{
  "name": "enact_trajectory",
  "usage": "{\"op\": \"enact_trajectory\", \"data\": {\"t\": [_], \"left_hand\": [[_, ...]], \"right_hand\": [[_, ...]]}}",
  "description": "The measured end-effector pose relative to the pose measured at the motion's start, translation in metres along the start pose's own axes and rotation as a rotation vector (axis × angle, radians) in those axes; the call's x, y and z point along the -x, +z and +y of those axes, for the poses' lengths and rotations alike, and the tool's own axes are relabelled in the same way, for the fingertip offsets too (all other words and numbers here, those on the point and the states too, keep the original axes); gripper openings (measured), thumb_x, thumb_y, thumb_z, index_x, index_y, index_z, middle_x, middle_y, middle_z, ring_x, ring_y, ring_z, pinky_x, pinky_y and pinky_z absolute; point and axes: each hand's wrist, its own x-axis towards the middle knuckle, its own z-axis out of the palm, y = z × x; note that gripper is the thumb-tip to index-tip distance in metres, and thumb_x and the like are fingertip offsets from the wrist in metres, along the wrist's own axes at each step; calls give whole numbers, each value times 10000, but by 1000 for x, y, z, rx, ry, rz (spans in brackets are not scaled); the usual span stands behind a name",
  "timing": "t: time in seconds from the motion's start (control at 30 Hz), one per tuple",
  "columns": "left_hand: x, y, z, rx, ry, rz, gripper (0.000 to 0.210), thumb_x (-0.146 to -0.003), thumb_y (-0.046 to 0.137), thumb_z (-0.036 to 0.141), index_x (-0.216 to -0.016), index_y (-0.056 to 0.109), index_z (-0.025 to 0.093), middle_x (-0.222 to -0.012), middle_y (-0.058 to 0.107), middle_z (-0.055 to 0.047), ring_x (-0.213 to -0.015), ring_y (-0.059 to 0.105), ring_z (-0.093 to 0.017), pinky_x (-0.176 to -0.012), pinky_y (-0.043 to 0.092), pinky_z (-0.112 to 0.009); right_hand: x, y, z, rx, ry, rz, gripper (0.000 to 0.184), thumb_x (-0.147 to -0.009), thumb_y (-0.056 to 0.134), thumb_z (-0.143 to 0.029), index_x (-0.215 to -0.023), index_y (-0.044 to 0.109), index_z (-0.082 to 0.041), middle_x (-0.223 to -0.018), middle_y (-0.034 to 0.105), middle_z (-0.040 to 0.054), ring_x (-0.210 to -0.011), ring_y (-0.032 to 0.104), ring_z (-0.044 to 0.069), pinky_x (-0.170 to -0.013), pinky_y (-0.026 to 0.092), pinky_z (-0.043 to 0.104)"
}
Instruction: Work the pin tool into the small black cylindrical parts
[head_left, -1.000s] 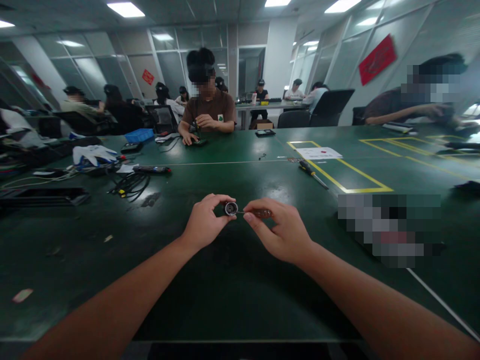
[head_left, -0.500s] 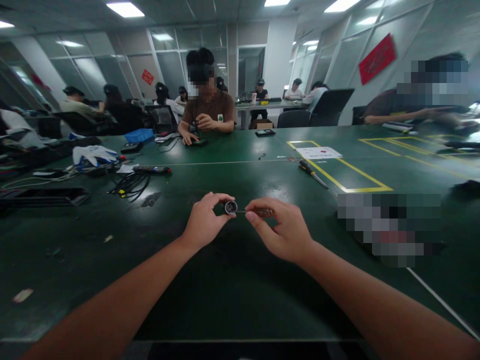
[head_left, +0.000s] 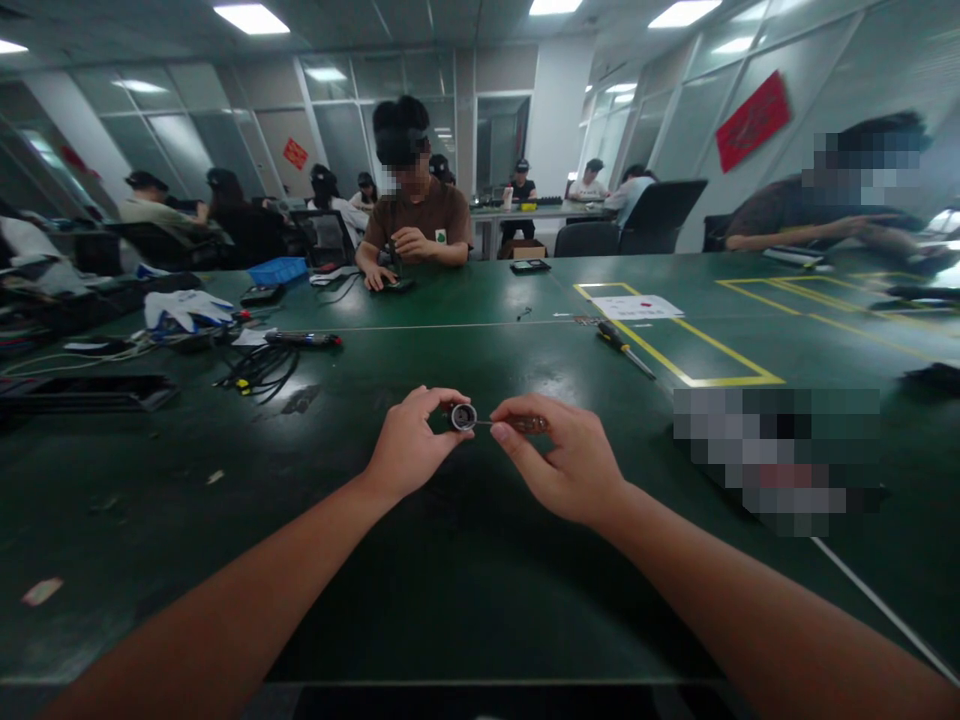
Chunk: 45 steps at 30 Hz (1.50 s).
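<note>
My left hand (head_left: 415, 442) pinches a small round dark part with a pale metal rim (head_left: 463, 416) between thumb and fingers, its open end facing me. Inside the rim I see a dark recess, too small to make out in detail. My right hand (head_left: 566, 455) is closed around the brownish see-through handle of a small screwdriver (head_left: 534, 425). Its thin shaft points left, and the tip meets the side of the round part or lies very near it. Both hands are held above the green table (head_left: 465, 600).
A yellow-black screwdriver (head_left: 616, 338) lies ahead to the right, by a white paper (head_left: 637, 306). At right is a blurred-out object (head_left: 780, 460). Coiled black cable (head_left: 262, 370), a pen-shaped tool (head_left: 300, 340) and white-blue gloves (head_left: 187, 310) lie left. A co-worker (head_left: 416, 215) sits opposite.
The round part has turned slightly or shifted a touch in my left hand. Otherwise both hands and the screwdriver stay nearly where they were.
</note>
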Motion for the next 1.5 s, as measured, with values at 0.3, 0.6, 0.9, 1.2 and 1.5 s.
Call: {"op": "enact_trajectory", "data": {"t": [0.3, 0.6, 0.9, 1.2, 1.5], "left_hand": [[1, 2, -4, 7, -10, 19, 326, -768, 852, 260, -1066, 719, 265, -1066, 748, -11, -992, 697, -217, -887, 540, -364], [1, 3, -5, 9, -13, 15, 332, -764, 856, 272, -1067, 720, 268, -1058, 746, -15, -987, 694, -221, -888, 534, -373], [1, 3, -5, 10, -11, 11, 325, -770, 853, 265, -1065, 718, 270, -1052, 745, -11, -985, 689, -219, -903, 528, -382], [1, 3, -6, 3, -20, 0, 342, -762, 859, 265, -1073, 719, 273, -1058, 745, -6, -992, 690, -217, -894, 527, -374], [1, 4, -6, 1, -14, 12, 337, -761, 861, 266, -1065, 716, 274, -1059, 749, 0, -986, 692, -213, -884, 524, -367]], "right_hand": [[-1, 0, 0, -10, -5, 2, 78, -943, 618, -222, -978, 678, -186, -845, 743, 31, -722, 693, 156, -679, 521, 267], [-1, 0, 1, -3, -13, -3, 79, -941, 615, -223, -981, 675, -192, -833, 738, 30, -709, 686, 158, -667, 514, 271], [-2, 0, 1, 3, -18, -14, 82, -938, 620, -214, -977, 681, -175, -821, 730, 28, -708, 683, 151, -673, 510, 261], [-1, 0, 2, -3, -22, -17, 89, -945, 619, -211, -991, 684, -170, -834, 733, 31, -720, 693, 149, -685, 516, 255], [0, 1, 2, 6, -19, -16, 84, -940, 616, -205, -986, 679, -174, -837, 736, 32, -719, 688, 151, -685, 519, 264]]}}
